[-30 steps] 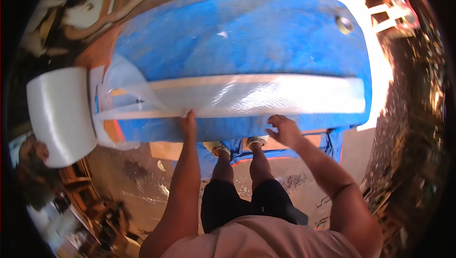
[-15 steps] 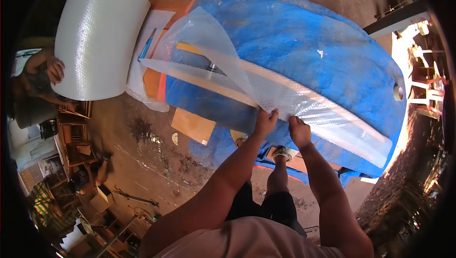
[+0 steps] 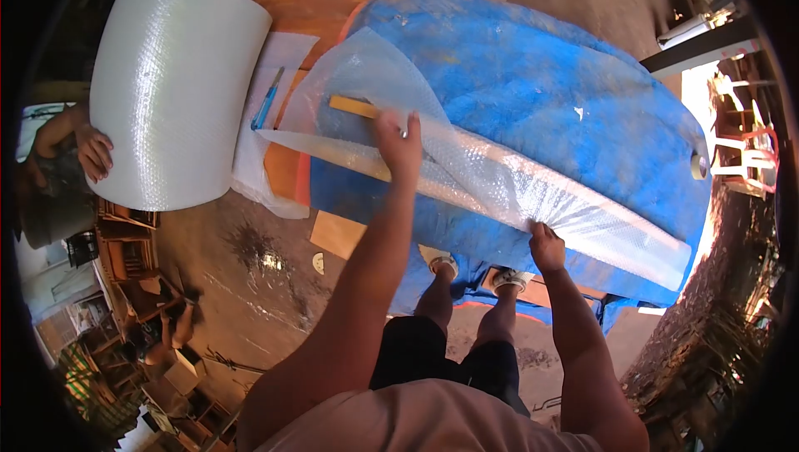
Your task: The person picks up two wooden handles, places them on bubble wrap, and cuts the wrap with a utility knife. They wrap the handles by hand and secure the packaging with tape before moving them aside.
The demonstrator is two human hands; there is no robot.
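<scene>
A long piece wrapped in bubble wrap [image 3: 583, 219] lies across the blue tarp [image 3: 533, 77]. My right hand [image 3: 547, 247] pinches the near edge of the wrap, which creases outward from the fingers. Farther left, my left hand [image 3: 399, 140] is over the loose part of the wrap, thumb and fingers apart, slightly blurred. Just left of it a yellow-orange strip [image 3: 351, 106] shows, with a clear flap of wrap around it. A blue cutter [image 3: 267, 102] rests on white sheeting, beside the big bubble wrap roll [image 3: 171, 94].
Another person's hand [image 3: 95, 152] touches the roll's left side. A tape roll [image 3: 698, 166] is at the tarp's right edge. Cardboard [image 3: 335, 234] lies at the near edge. Wooden furniture [image 3: 125, 248] stands at the left, white chairs [image 3: 749, 156] at the far right.
My left hand has let go of the near edge and moved up and left over the wrap. My right hand has shifted slightly right and down, still gripping. The view has shifted a little.
</scene>
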